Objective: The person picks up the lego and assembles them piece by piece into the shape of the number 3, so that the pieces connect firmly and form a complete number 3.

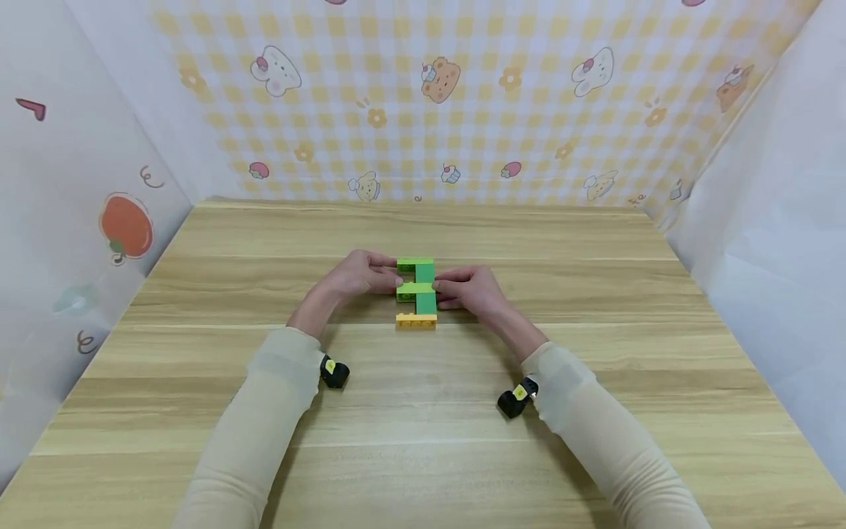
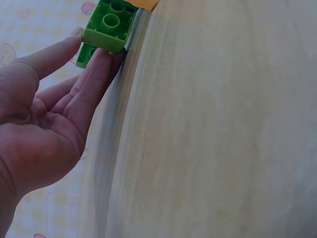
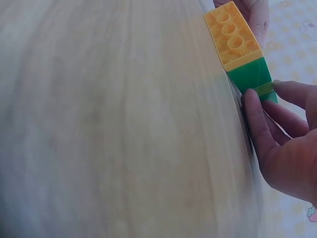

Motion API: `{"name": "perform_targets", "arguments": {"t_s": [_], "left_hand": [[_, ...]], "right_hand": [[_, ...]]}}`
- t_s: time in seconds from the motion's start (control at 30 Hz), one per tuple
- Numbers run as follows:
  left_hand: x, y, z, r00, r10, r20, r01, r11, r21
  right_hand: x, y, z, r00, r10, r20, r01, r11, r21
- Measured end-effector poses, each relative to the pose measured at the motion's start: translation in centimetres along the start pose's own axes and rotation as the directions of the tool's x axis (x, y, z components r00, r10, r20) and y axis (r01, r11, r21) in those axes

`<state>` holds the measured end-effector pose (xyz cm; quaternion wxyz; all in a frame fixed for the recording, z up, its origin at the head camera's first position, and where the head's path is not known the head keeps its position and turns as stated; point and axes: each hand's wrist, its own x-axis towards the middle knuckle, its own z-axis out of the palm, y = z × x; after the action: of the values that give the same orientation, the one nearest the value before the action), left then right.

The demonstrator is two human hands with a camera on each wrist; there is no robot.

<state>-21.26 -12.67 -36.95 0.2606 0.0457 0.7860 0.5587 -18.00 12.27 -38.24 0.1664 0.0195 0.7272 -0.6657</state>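
Observation:
A joined structure of toy building bricks lies on the table, its three bars pointing left. Two bars are light green bricks (image 1: 415, 289), and the bar nearest me is a yellow-orange brick (image 1: 416, 322). Darker green bricks (image 1: 426, 303) link them along the right side. My left hand (image 1: 357, 275) pinches the left end of the middle light green brick; the left wrist view shows this brick's hollow underside (image 2: 110, 22). From the right, my right hand (image 1: 472, 290) grips the structure at the middle brick, thumb and fingers on opposite faces. The right wrist view shows the yellow-orange brick's hollow underside (image 3: 234, 37).
The wood-grain table (image 1: 410, 455) extends all around the bricks. Behind it stands a yellow checked backdrop (image 1: 476, 139) with cartoon prints. Pale sheets (image 1: 767, 220) hang at both sides. Small black cameras (image 1: 335, 372) sit on both wrists.

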Motion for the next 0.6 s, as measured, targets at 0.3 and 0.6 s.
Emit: {"name": "perform_targets", "arguments": {"t_s": [0.3, 0.6], "left_hand": [[0.16, -0.15, -0.02, 1.0, 0.005, -0.012, -0.005, 1.0, 0.011], [0.2, -0.44, 0.13, 0.999, 0.019, -0.032, -0.018, 0.999, 0.027]], "right_hand": [[0.04, 0.07, 0.08, 1.0, -0.005, -0.005, 0.005, 1.0, -0.014], [-0.02, 0.09, 0.16, 1.0, -0.009, -0.002, 0.009, 1.0, -0.005]]}}
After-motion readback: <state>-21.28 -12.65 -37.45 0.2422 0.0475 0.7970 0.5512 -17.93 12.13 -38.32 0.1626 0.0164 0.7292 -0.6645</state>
